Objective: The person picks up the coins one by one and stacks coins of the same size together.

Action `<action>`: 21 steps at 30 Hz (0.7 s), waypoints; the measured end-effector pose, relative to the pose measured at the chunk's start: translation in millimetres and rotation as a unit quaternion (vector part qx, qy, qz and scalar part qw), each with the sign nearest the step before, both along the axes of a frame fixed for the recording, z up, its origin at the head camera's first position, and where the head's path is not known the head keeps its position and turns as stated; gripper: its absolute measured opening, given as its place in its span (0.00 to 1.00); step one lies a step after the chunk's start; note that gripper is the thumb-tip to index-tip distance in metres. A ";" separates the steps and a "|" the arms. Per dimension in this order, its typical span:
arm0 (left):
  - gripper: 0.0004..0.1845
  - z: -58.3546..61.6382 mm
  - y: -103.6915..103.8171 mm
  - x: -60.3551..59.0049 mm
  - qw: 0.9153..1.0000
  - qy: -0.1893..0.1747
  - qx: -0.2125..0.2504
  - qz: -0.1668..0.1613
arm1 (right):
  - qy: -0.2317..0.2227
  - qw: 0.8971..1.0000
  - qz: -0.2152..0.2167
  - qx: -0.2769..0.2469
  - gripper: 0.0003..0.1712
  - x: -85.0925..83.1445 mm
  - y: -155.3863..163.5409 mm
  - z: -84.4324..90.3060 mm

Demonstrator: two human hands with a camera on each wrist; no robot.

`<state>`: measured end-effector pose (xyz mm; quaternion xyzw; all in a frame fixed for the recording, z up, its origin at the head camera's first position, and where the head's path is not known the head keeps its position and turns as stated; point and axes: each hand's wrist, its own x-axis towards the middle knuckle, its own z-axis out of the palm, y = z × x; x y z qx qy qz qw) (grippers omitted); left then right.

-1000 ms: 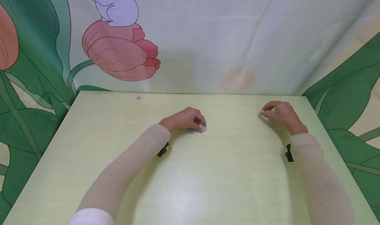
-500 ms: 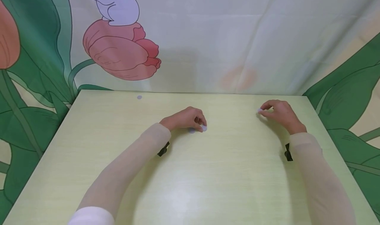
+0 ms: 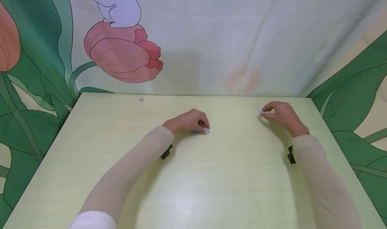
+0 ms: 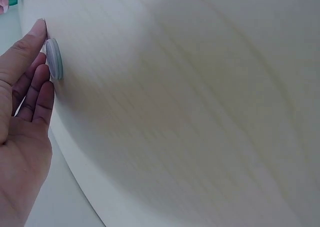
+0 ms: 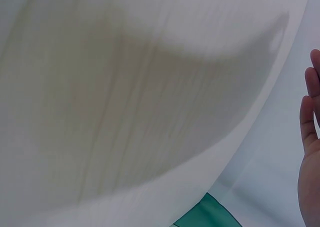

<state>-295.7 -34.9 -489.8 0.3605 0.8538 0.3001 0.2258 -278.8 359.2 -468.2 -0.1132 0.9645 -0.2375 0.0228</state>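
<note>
Discs look slippy: left hand fingers are pinching a white disc mid-bench, right hand probably pinching another disc near the far right corner; either could be sliding off.

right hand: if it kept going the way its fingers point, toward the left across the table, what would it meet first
Probably the left hand and the small white disc at its fingertips; bare table lies between them and the right hand. Depth is unclear.

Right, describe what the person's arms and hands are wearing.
Both arms wear thin, close-fitting cream sleeves down to the wrists; the left sleeve shows a white cuff near the elbow. A small black strap sits at each wrist. The left hand and right hand are bare.
</note>
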 end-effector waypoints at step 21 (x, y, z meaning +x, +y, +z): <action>0.10 6.0 0.6 3.2 1.000 0.013 -0.006 -0.011 | 0.005 0.999 0.033 0.007 0.15 -1.3 -21.0 -6.0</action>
